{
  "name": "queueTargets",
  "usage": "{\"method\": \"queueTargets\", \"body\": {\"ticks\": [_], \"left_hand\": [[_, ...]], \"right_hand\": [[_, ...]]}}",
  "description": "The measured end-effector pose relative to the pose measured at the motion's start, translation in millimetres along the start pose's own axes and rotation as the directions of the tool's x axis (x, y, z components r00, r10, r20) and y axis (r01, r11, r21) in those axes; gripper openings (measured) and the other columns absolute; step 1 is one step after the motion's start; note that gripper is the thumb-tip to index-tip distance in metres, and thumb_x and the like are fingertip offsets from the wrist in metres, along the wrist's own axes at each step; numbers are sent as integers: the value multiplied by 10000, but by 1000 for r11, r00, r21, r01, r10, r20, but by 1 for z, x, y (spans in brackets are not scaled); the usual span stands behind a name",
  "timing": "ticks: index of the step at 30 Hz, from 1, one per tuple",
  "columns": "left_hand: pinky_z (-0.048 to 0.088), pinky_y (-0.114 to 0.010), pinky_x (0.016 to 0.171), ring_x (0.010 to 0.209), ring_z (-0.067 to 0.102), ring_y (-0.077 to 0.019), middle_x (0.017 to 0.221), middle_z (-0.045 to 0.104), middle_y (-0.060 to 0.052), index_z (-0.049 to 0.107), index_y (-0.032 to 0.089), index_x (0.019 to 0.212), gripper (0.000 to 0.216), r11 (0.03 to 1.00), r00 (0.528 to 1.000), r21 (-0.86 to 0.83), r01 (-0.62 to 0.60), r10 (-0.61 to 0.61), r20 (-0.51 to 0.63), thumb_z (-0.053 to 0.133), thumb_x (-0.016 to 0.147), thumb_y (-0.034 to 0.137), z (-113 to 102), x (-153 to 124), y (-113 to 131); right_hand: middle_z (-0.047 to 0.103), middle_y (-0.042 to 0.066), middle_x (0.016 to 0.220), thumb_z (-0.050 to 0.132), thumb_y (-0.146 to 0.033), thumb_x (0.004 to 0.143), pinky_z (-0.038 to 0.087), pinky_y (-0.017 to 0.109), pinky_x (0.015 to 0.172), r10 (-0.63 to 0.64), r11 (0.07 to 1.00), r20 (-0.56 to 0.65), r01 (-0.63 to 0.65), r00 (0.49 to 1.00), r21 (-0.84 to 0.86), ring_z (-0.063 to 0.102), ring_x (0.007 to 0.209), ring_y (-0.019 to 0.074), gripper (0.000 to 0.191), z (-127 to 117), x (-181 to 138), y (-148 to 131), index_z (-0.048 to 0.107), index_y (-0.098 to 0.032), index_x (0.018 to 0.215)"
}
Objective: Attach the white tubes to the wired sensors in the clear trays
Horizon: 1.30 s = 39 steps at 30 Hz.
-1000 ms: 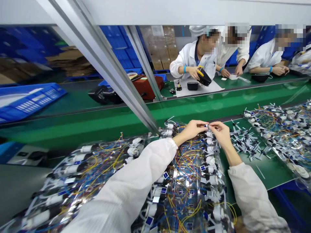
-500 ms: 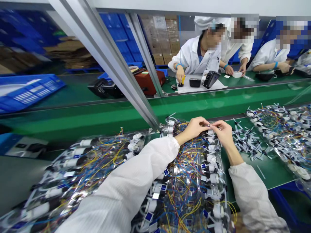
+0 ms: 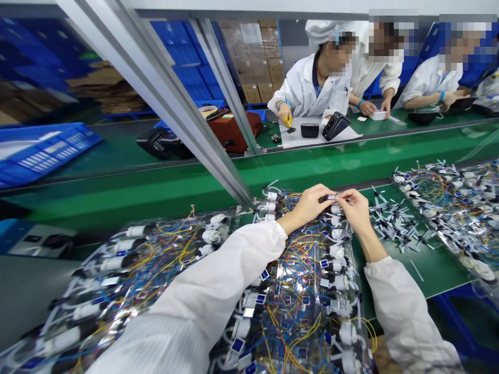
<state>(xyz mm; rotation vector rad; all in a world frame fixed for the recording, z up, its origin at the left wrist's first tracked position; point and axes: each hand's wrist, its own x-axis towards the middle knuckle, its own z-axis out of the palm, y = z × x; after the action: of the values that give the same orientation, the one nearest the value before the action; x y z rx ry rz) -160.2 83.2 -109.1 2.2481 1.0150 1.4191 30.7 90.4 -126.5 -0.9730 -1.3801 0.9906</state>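
Note:
My left hand and my right hand meet fingertip to fingertip over the far end of a clear tray packed with small white and black parts and coloured wires. Both hands pinch one small dark part between them, just above the row of white parts. White sleeves cover both my arms. What the part is exactly is too small to tell.
A second wire-filled tray lies left, a third right, with a heap of small black and white pieces between. Beyond runs a green conveyor belt and a slanted metal post. Three people in white coats work across it.
My hands have stayed together at the tray's far end, shifting only slightly. The person opposite set the black device down and moved a hand to a yellow tool.

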Motion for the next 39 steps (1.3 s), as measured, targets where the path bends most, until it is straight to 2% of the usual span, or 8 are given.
{"method": "queueTargets", "body": {"ticks": [5,14,24,32,39], "left_hand": [[583,-349,853,950,741,-214,1037,792,-98,809,187,1053,153,994,998,-94,62,-64,-12,772,946,289,-2,3,3],[558,-326,792,856,735,-201,946,800,-74,826,192,1001,126,987,989,-63,145,-145,7,822,900,266,-4,2,5],[560,-313,781,843,731,-189,939,797,-68,825,194,1013,120,994,996,-57,88,-88,8,815,905,245,-2,1,3],[571,-331,780,846,725,-198,944,790,-88,824,193,1046,156,997,998,-57,49,-46,40,777,942,300,-3,0,1],[568,-321,806,862,726,-193,950,786,-81,822,195,1049,147,997,997,-56,46,-42,61,784,934,279,-2,-3,-2]], "right_hand": [[761,25,860,863,-368,764,574,358,811,17,993,-19,-14,1000,120,707,821,200,222,-2,2,3,714,-240,865],[747,19,811,900,-378,726,570,364,797,37,986,-23,-32,999,164,711,796,202,286,2,-1,2,657,-238,781],[762,29,830,878,-428,758,573,359,785,29,990,1,-29,1000,138,714,797,201,323,1,-4,1,619,-234,761],[758,37,830,854,-450,777,584,383,794,2,997,28,-4,1000,76,714,805,211,327,-1,-5,0,602,-244,741],[749,25,816,833,-365,800,572,370,813,-32,999,80,28,996,45,711,809,202,251,-4,-3,3,626,-239,736]]}}
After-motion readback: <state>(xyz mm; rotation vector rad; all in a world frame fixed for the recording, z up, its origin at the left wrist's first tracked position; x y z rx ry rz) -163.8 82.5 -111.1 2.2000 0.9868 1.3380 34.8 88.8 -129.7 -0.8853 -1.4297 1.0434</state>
